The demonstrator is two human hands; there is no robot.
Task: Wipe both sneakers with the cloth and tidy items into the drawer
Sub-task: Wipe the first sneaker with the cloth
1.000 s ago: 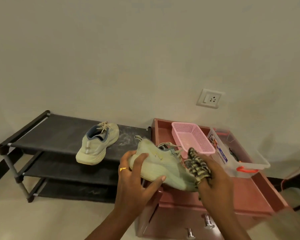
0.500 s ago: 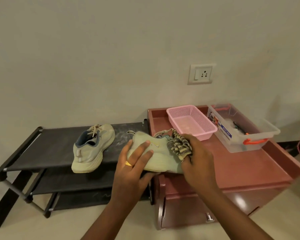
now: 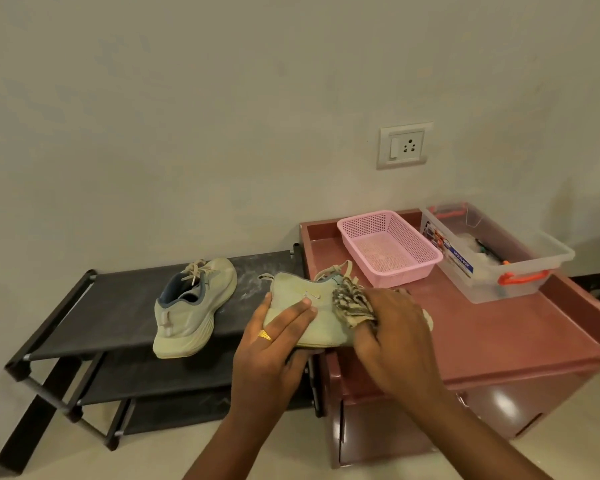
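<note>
Moved slightly down the side of the held sneaker, the cloth is gripped by the right hand and pressed against it. The heel is clasped by the left hand, over the edge of the worktop. The other sneaker is left on the shoe rack.

At frame centre my left hand holds 1 sneaker; my right hand grips the cloth against it. Left of them, the other sneaker lies on the rack. Right, on the cabinet, the basket sits left of the box.
</note>
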